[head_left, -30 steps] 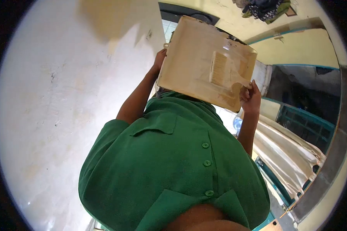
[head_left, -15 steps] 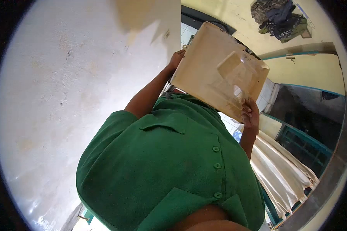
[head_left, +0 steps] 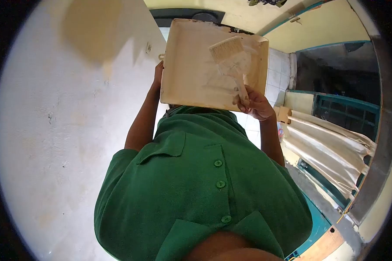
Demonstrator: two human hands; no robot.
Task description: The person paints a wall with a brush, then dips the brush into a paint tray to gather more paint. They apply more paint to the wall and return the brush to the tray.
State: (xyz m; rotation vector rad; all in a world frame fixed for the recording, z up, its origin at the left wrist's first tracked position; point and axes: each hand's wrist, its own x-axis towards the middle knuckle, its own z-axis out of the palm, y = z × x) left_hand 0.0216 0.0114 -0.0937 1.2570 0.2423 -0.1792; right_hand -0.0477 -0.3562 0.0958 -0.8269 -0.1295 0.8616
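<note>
Brush (head_left: 231,56) in right hand (head_left: 257,104) — bristles over tray (head_left: 191,65).

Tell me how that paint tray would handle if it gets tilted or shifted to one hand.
The paint tray looks like rigid moulded plastic, so it probably won't flex. The left hand grips only one edge, so it may tip. Its wet, paint-coated surface is likely slippery, and the brush held by the right hand could slide if released.

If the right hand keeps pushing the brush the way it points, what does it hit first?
Most likely the paint tray: the right hand holds the brush with its bristles over the tray's inner face, apparently touching it, though depth is unclear.
</note>
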